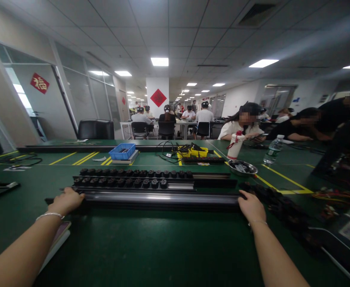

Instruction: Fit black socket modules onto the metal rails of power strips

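A long dark metal rail [163, 198] with a shiny face lies crosswise on the green table in front of me. My left hand [67, 200] is closed around its left end, and my right hand [253, 206] grips the right end. Just behind it are two more black rails with rows of round black parts [137, 182] set along them; bare metal channel [180, 186] shows at their right. To the right of my right hand lies a cluster of dark parts [285, 207], blurred.
Beyond the rails stand a blue bin [122, 151], a yellow tray [198, 152] with black cables, a metal bowl [243, 167] of small parts, and a water bottle [274, 149]. A phone-like flat item [55, 243] lies under my left forearm. A person [243, 119] sits at the right.
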Demonstrator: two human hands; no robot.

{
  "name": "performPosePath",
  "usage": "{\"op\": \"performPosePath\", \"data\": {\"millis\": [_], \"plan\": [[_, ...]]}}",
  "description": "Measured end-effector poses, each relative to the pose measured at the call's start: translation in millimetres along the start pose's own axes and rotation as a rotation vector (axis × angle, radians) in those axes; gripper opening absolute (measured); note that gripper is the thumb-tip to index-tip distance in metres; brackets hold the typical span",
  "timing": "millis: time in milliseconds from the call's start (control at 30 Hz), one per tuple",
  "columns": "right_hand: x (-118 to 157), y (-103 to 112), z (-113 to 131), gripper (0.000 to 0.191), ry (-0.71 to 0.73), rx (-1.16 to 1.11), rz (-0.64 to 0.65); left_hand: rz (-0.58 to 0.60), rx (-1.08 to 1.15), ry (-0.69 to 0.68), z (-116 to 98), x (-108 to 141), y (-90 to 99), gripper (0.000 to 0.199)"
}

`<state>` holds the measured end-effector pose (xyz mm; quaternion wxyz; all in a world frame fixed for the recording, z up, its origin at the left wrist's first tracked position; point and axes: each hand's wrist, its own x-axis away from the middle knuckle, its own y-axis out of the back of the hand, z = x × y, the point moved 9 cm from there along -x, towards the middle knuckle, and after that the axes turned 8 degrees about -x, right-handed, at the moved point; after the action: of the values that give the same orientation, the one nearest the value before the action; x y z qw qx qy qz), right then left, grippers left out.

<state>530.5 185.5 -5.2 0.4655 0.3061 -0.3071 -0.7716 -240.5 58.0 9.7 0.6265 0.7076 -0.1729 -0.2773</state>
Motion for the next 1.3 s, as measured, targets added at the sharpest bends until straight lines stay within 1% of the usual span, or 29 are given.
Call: {"op": "performPosePath", "data": {"millis": [67, 133, 200, 267, 333, 433, 533, 600, 667, 833, 1033, 1167, 1300], "plan": [[0.5, 0.7, 1.1, 0.048, 0.007, 0.009, -0.009, 0.087, 0.022, 0.002, -7.5, 8.5, -3.9, 0.061], [0.8, 1.3, 1.5, 0.048, 0.012, 0.016, -0.018, 0.139, 0.050, 0.006, -16.5, 19.4, -3.8, 0.066], [0.7, 1.3, 1.1, 0.048, 0.012, 0.022, -0.018, 0.161, 0.077, 0.019, -25.4, 32.0, -1.4, 0.068], [0.4, 0.5, 0.4, 0.048, 0.011, 0.029, -0.009, 0.152, 0.106, 0.054, -32.0, 45.1, 1.8, 0.068], [0.2, 0.0, 0.3, 0.049, 0.012, 0.038, -0.002, 0.116, 0.136, 0.101, -36.3, 57.5, 4.1, 0.070], [-0.2, -0.4, 0.1, 0.049, 0.008, 0.048, 0.004, 0.029, 0.188, 0.156, -41.3, 73.1, 5.2, 0.073], [-1.2, -0.7, -1.3, 0.049, 0.000, 0.052, 0.003, -0.062, 0.247, 0.201, -44.3, 86.7, 5.4, 0.069], [-2.6, -1.4, -2.3, 0.049, 0.004, 0.055, 0.004, -0.169, 0.346, 0.212, -45.9, 95.6, 11.4, 0.066], [-4.0, -2.2, -3.7, 0.049, 0.006, 0.059, 0.005, -0.187, 0.384, 0.202, -49.3, 102.2, 13.3, 0.066], [-4.0, -1.8, -3.4, 0.049, 0.014, 0.063, -0.007, -0.199, 0.358, 0.181, -52.8, 110.6, 20.9, 0.068], [-1.2, -0.3, -0.7, 0.048, 0.020, 0.060, -0.015, -0.218, 0.306, 0.156, -54.4, 114.0, 26.5, 0.065], [-3.0, -1.1, -1.3, 0.048, 0.033, 0.076, -0.014, -0.220, 0.278, 0.131, -56.9, 115.7, 28.6, 0.063], [-3.2, -1.1, -2.6, 0.048, 0.016, 0.083, -0.010, -0.214, 0.244, 0.094, -58.9, 115.5, 29.2, 0.062]]}}
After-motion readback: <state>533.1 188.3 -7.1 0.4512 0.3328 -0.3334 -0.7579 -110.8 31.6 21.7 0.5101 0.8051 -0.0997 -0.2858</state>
